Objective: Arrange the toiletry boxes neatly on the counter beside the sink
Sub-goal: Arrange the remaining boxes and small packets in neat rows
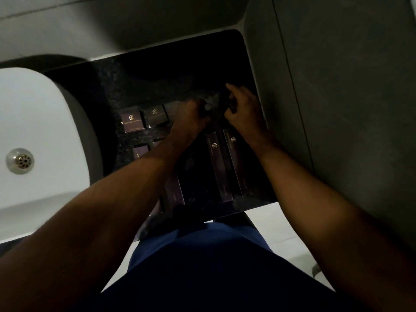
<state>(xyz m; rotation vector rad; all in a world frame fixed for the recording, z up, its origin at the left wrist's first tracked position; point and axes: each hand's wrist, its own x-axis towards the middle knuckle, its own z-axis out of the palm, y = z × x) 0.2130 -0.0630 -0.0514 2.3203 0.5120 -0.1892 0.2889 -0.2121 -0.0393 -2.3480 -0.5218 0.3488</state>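
Dark purple toiletry boxes with gold logos lie on the black granite counter [139, 82]. Two small square boxes [131, 122] [156, 114] sit side by side near the sink. Two long boxes [217, 167] [238, 163] lie parallel by the right wall, and another long box [174, 192] shows under my left forearm. My left hand [191, 119] is closed around a small dark bottle with a round cap [207, 107]. My right hand [244, 109] is curled on a dark item [230, 104] right beside it, too dim to identify. More boxes [140, 153] are partly hidden by my left arm.
A white basin [45, 122] with a metal drain [20, 161] fills the left side. A grey wall [326, 86] bounds the counter on the right and another runs along the back. The counter's front edge [247, 209] is near my body, with pale floor tiles below.
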